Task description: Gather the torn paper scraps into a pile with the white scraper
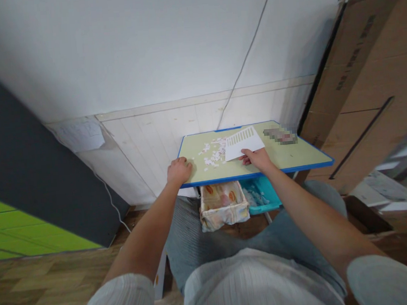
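Note:
My right hand [255, 159] pinches the lower edge of a white paper card [243, 144], thumb on top and fingers beneath. The card is tilted above the small table [277, 158] and bears a row of narrow slots or pale green strips; I cannot tell which. Many small whitish paper scraps [212, 156] lie scattered on the tabletop to the left of the card, some partly covered by it. My left hand [179, 170] rests at the table's left front corner, its fingers loosely bent on the surface and holding nothing.
Below the table's front edge sit a cloth-lined basket [225, 212] and a teal plastic basket [263, 199] with pale scraps inside. A blurred-out item [280, 135] lies on the table's right. Tall cardboard boxes [362, 74] stand to the right; a cable [251, 43] runs down the wall.

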Motion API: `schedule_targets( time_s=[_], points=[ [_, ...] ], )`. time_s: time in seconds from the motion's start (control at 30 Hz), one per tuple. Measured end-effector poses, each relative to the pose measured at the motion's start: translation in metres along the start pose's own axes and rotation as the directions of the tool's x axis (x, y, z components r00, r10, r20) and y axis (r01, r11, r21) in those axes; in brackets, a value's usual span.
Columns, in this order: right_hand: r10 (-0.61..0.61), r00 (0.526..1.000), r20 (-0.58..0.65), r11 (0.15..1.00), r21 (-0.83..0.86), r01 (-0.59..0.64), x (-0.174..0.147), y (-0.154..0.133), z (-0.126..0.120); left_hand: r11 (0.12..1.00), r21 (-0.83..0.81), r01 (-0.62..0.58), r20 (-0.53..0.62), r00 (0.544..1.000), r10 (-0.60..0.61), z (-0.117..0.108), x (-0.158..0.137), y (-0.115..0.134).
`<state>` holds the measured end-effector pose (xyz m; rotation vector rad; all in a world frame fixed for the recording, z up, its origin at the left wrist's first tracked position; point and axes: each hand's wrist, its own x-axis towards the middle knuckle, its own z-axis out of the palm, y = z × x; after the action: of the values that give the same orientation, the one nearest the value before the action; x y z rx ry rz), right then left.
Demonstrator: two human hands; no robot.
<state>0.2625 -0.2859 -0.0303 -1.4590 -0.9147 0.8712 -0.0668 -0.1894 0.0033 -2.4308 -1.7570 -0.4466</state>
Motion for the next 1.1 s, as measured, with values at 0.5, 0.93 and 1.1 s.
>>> schedule_targets(
  time_s=[0.5,0.93,1.1],
  points=[
    [-0.312,0.945,-0.095,0.944,-0.143,0.297,-0.029,0.011,-0.025,1.000,-0.025,0.009,-0.001,1.000,-0.009,-0.002,-0.003,0.002],
    [-0.313,0.941,-0.130,0.950,-0.065,0.306,-0.049,0.006,-0.046,0.999,-0.048,0.021,0.001,1.000,-0.020,-0.001,-0.002,0.002],
    [-0.238,0.960,-0.149,0.971,-0.004,0.240,-0.043,0.008,-0.058,0.999,-0.046,0.011,0.000,1.000,-0.011,0.000,-0.001,0.001]
  ],
)
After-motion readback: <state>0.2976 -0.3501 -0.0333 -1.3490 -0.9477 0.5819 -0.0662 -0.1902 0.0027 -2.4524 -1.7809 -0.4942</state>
